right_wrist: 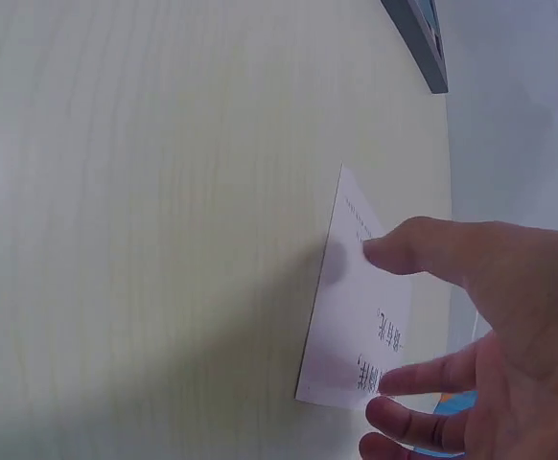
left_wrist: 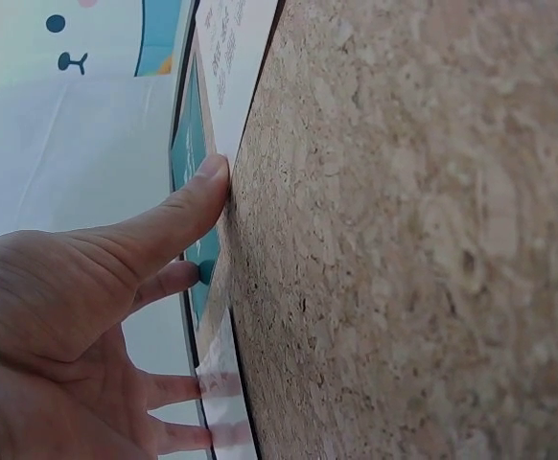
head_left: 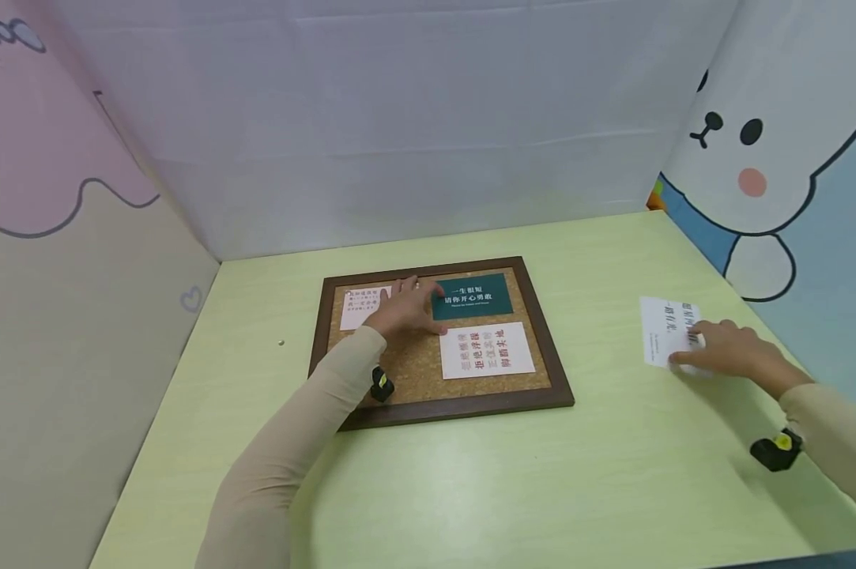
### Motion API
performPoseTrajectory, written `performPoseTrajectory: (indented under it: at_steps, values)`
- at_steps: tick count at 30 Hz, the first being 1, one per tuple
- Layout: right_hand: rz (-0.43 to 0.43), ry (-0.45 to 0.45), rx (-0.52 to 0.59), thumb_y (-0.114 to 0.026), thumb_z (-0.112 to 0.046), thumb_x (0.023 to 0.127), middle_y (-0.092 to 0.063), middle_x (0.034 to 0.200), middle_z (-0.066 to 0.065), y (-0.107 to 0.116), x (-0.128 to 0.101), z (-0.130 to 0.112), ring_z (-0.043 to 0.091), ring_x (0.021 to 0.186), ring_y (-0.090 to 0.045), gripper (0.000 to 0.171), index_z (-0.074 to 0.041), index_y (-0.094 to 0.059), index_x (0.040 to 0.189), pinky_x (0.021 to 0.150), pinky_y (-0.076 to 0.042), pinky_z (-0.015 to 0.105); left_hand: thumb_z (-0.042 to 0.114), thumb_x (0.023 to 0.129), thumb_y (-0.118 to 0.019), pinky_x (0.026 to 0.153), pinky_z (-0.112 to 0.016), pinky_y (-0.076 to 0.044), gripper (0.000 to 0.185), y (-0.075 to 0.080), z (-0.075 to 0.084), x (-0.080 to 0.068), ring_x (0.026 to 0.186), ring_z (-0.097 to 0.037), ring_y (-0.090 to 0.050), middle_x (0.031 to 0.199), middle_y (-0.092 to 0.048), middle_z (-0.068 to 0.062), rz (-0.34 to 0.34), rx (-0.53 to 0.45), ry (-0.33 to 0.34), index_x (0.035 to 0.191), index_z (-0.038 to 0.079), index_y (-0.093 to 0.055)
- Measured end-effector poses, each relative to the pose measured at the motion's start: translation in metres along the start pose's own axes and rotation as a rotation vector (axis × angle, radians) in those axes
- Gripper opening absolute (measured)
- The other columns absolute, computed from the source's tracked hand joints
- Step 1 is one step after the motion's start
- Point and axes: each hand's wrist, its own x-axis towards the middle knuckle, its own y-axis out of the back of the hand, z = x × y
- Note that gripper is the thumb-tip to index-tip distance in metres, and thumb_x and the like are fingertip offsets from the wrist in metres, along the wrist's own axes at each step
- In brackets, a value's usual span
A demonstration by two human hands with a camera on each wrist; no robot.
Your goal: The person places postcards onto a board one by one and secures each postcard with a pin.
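Note:
A brown-framed cork board [head_left: 399, 363] lies on the table with three cards on it. My left hand [head_left: 408, 308] is spread over the board, its thumb at the edge of the white card with red and grey characters [head_left: 488, 351]. Its index finger reaches the dark green card [head_left: 473, 296], and its other fingertips are by the small white card [head_left: 360, 307] at upper left. Off to the right, my right hand [head_left: 732, 348] is over a loose white card with black characters [head_left: 658, 332]. In the right wrist view, the thumb and fingers [right_wrist: 423, 379] are spread apart above this card [right_wrist: 341, 321].
The pale yellow-green table [head_left: 435, 490] meets a white cloth wall [head_left: 413, 118] at the back. Cartoon-printed panels [head_left: 776, 158] stand at both sides. A tiny round object [head_left: 281, 343] lies left of the board. Each wrist wears a small black camera [head_left: 776, 450].

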Motion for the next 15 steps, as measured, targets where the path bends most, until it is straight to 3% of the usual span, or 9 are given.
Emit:
performPoseTrajectory:
  at_steps: [6,11,15]
  values:
    - [0.023,-0.066,0.073,-0.060,-0.074,0.079,-0.054,0.084,0.024,-0.008,-0.012,-0.010,0.029,0.069,-0.048,0.099,0.019,-0.044,0.110,0.055,-0.037,0.038,0.045,0.079,-0.080,0.113,-0.068,-0.004,0.070,0.002,0.003,-0.002,0.149,-0.041,-0.007,0.162,-0.017,-0.015,0.005,-0.006,-0.003,0.139,0.027,-0.049]
    - [0.027,-0.092,0.067,-0.061,-0.073,0.078,-0.054,0.086,0.027,-0.012,-0.014,-0.015,0.031,0.070,-0.049,0.101,0.020,-0.043,0.111,0.056,-0.038,0.039,0.044,0.079,-0.080,0.113,-0.068,-0.004,0.069,0.001,0.001,-0.002,0.149,-0.041,-0.008,0.161,-0.018,-0.015,0.013,-0.017,-0.007,0.139,0.027,-0.049]
    - [0.027,-0.052,0.046,-0.064,-0.070,0.078,-0.052,0.088,0.028,-0.010,-0.012,-0.015,0.032,0.072,-0.048,0.101,0.022,-0.041,0.114,0.057,-0.037,0.039,0.044,0.079,-0.080,0.113,-0.068,-0.004,0.070,0.001,0.001,-0.002,0.149,-0.041,-0.007,0.161,-0.017,-0.016,0.017,-0.016,-0.011,0.138,0.027,-0.050]
